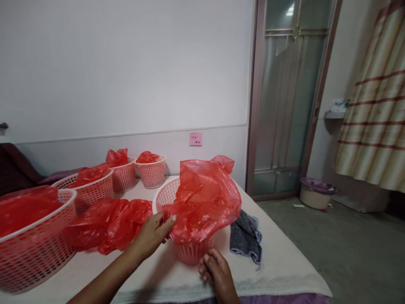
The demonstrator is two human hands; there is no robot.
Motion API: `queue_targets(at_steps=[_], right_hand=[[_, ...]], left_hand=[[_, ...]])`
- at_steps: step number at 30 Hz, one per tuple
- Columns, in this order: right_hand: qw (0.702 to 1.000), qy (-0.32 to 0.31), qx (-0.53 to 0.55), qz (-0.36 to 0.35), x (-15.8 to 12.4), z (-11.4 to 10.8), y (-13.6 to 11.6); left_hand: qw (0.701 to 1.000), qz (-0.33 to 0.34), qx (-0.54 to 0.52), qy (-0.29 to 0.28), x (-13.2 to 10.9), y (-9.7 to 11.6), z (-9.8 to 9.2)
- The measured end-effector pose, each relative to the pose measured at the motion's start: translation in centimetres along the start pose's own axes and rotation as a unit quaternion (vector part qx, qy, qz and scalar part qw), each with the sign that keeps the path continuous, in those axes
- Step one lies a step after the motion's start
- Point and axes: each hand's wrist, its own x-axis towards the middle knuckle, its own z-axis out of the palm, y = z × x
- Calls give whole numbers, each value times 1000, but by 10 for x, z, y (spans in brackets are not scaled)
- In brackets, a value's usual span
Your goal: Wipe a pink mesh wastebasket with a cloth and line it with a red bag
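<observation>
A red plastic bag (205, 194) is draped over a white-rimmed plastic basket (164, 196), covering much of its right and front rim. At the basket's front left edge, my left hand (155, 232) pinches the bag between thumb and fingers. My right hand (218, 270) is low beside the front of the basket, its fingers curled, with nothing visible in them; whether it touches the basket I cannot tell. Left of the basket lies a crumpled heap of red plastic bags (110, 223).
Several baskets with red bags in them stand to the left, among them a large near one (34, 257) and a small far one (152, 173). A dark grey cloth (245, 236) lies at the right edge of the white-covered surface (278, 270). A bucket (316, 194) stands on the floor.
</observation>
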Motion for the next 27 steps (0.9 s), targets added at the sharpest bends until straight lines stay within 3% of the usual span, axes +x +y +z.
queue_targets(at_steps=[5,11,15,18,23,27], right_hand=[[994,87,56,-38,-9,-14,-24],[977,151,147,-22,-34,-26,-64],[988,138,28,-69,-39,-13,-103],[976,155,-94,-116,-26,-3,-128],[955,180,-211,-103,-1,-10,-149],[931,221,-266,-116,3,-13,-160]], left_hand=[[998,60,-12,-4,-37,2,8],[988,132,85,-1,-68,-6,23],[973,203,108,-2,-73,-11,38],[966,236,106,10,-72,-12,46],[954,278,108,39,-76,-16,49],[939,323,108,47,-84,-22,44]])
